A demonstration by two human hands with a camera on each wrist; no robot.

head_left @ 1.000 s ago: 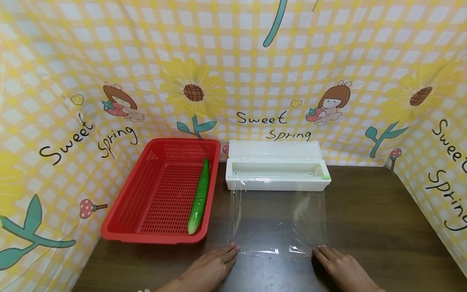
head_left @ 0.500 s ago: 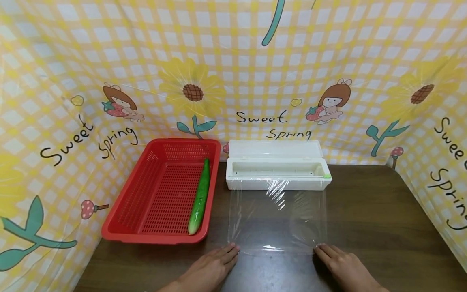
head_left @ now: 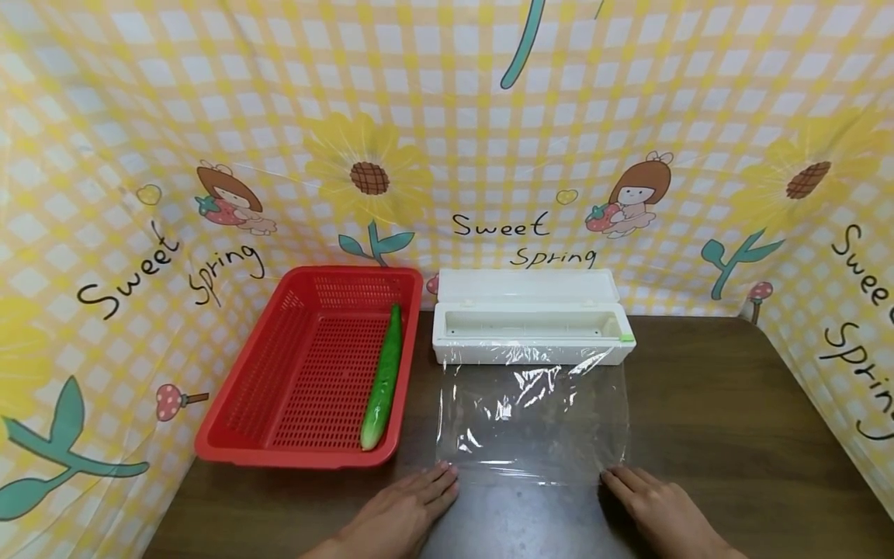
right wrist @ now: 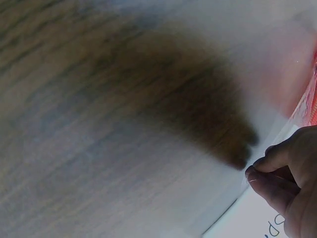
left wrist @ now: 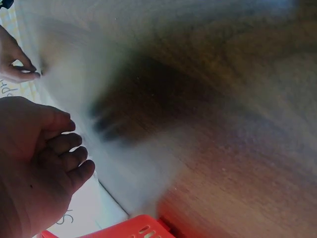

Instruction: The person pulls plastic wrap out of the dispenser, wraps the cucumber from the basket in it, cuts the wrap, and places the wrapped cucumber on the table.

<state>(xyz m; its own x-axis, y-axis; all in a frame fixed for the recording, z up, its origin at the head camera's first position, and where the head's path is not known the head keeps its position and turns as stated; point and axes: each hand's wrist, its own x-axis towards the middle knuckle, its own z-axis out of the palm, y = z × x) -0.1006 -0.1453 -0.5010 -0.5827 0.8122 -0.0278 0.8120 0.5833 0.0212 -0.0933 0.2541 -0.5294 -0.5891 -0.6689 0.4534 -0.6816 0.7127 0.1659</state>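
Note:
A sheet of clear plastic wrap (head_left: 534, 427) stretches from the white wrap dispenser (head_left: 527, 287) toward the front of the table. My left hand (head_left: 401, 508) pinches its near left corner; in the left wrist view, thumb and forefinger of that left hand (left wrist: 39, 158) meet and the other fingers curl. At the near right corner, my right hand (head_left: 663, 508) pinches the film between thumb and finger, as the right wrist view shows on the right hand (right wrist: 292, 178). The dispenser's lid stands raised, and a small light-green piece (head_left: 626, 338) sits at its right end.
A red plastic basket (head_left: 296, 458) stands left of the dispenser, with a green cucumber (head_left: 382, 380) lying along its right side. The brown wooden table (head_left: 726, 419) extends to the right. A yellow checked cloth (head_left: 489, 155) hangs behind and at both sides.
The bright reflections on the plastic wrap have shifted and spread over its middle, and its surface looks more rippled. Both hands stay almost in place; the dispenser, basket and cucumber have not moved.

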